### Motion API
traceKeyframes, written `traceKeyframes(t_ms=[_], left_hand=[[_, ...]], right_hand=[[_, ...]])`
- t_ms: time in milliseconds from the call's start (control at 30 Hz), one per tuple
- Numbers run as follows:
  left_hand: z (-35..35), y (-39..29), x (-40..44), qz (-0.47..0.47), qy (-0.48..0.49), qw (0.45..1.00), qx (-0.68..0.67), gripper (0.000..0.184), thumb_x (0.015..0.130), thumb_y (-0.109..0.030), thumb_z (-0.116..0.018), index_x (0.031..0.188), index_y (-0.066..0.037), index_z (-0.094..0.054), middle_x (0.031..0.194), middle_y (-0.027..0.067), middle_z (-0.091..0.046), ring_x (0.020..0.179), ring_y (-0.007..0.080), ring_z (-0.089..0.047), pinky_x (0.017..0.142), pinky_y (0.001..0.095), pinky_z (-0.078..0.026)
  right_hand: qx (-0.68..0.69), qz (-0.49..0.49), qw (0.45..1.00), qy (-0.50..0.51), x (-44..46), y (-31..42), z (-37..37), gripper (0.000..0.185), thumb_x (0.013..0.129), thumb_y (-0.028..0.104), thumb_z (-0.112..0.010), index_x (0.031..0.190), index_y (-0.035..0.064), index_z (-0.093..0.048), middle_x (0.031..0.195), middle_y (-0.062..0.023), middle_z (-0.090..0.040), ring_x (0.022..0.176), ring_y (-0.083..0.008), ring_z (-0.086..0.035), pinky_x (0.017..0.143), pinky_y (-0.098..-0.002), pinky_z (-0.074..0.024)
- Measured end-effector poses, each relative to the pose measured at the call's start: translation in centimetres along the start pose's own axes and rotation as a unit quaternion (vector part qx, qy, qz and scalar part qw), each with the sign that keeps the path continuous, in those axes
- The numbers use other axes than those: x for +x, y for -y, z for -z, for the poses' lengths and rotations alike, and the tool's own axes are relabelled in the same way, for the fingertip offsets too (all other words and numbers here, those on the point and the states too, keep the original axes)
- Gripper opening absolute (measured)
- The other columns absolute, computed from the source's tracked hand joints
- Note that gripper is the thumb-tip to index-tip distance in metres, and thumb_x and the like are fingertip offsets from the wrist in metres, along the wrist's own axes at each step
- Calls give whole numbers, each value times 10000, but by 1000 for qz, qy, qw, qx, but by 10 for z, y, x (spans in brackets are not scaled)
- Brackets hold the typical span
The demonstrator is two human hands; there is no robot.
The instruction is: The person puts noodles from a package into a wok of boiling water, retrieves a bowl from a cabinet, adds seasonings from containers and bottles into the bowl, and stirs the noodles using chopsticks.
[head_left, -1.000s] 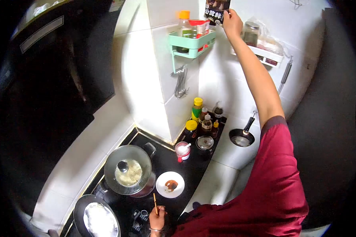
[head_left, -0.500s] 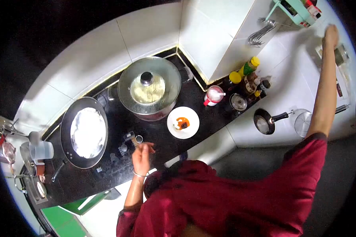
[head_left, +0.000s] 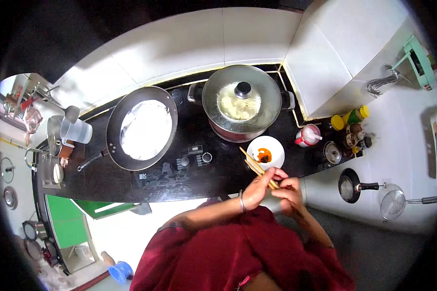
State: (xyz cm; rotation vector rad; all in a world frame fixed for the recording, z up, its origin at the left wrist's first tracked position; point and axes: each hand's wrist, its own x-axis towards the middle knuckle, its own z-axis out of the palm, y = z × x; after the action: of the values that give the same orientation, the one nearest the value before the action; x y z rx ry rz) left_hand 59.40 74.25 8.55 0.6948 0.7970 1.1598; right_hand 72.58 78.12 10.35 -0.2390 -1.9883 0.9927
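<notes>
In front of me, my left hand (head_left: pixel 258 192), with a bracelet at the wrist, grips a pair of wooden chopsticks (head_left: pixel 256 166). Against their near end, my right hand (head_left: pixel 290 195) has its fingers closed. The far tips reach over the edge of a white bowl (head_left: pixel 278 156) that holds orange-red sauce and something dark. Behind the bowl stands a large pot (head_left: pixel 240 132) under a fogged glass lid (head_left: pixel 272 99), with pale food showing through. To the left sits a dark frying pan (head_left: pixel 115 119) with bright white contents that are overexposed.
Right of the bowl are a red-and-white jar (head_left: pixel 307 136), a glass jar (head_left: pixel 332 153) and several condiment bottles (head_left: pixel 357 115). A small pan (head_left: pixel 347 186) and a strainer (head_left: pixel 393 204) hang at the right wall. A plastic jug (head_left: pixel 77 131) stands beside the sink (head_left: pixel 47 169) at the left.
My right hand has come down from the right wall to the counter front. My left hand has moved away from the stove knob. Chopsticks are now in my hands, and the view has shifted.
</notes>
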Motion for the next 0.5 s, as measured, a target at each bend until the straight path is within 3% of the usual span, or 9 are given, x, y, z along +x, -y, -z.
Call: traceKeyframes(t_ms=[33,67,100,133,200,267,333,467,500], left_hand=[[2,6,-2,10,13,999,-30,367,902,-389,-283,1048,-95,-446,989,20,-485,940,115,-438,827,262,-331],[5,11,-2,19,26,998,-60,335,900,-363,-327,1101,-103,-389,985,15,-474,939,114,-435,829,257,-332],[13,12,-2,-35,61,997,11,353,859,-279,-475,1121,-122,-296,960,30,-450,933,117,-432,825,251,-342],[33,29,-2,34,52,996,69,454,828,-291,-522,1130,-57,-277,978,66,-442,878,141,-460,810,260,-371],[62,51,5,178,-110,977,44,547,754,-297,-619,1098,-55,-268,971,74,-419,828,143,-472,733,280,-434],[83,73,16,243,-267,932,27,670,689,-288,-682,1110,-47,-220,980,96,-414,792,157,-483,666,303,-477],[92,98,30,203,-277,939,-21,762,691,-261,-669,1202,-102,-126,992,130,-418,784,188,-503,649,311,-499],[93,118,54,153,-281,944,-74,648,755,-75,-528,1232,-229,-117,1038,95,-424,784,208,-520,626,368,-509],[99,132,60,121,-292,948,-38,642,753,-64,-510,1238,-229,-123,1074,83,-421,806,219,-522,606,365,-512]], right_hand=[[-73,-64,995,2,-26,-14,2,364,897,262,-358,706,28,-561,874,-108,-439,706,-165,-472,637,-299,-430],[21,-146,987,-65,-28,-4,7,386,901,291,-315,721,31,-536,850,-102,-440,667,-157,-474,615,-301,-444],[-116,-43,990,-63,-20,-4,19,379,902,290,-301,743,26,-523,833,-102,-433,618,-148,-474,565,-277,-452],[-122,-14,988,-91,-24,-8,33,367,901,291,-298,758,24,-507,822,-102,-423,589,-145,-471,517,-262,-453],[-68,-7,987,-145,-32,-9,52,349,898,294,-299,777,23,-482,809,-102,-406,553,-141,-465,447,-244,-451],[28,-44,975,-214,-31,3,64,345,895,294,-319,768,13,-474,813,-101,-395,514,-157,-458,413,-250,-453],[69,-53,965,-246,-23,11,72,350,893,292,-336,756,2,-475,820,-100,-391,481,-172,-454,402,-259,-458],[90,-58,964,-245,-8,22,77,326,892,279,-336,762,2,-447,808,-105,-368,484,-174,-444,367,-262,-450],[-18,-28,975,-218,-6,19,79,314,893,271,-332,747,10,-428,787,-106,-373,492,-158,-428,362,-253,-439]])
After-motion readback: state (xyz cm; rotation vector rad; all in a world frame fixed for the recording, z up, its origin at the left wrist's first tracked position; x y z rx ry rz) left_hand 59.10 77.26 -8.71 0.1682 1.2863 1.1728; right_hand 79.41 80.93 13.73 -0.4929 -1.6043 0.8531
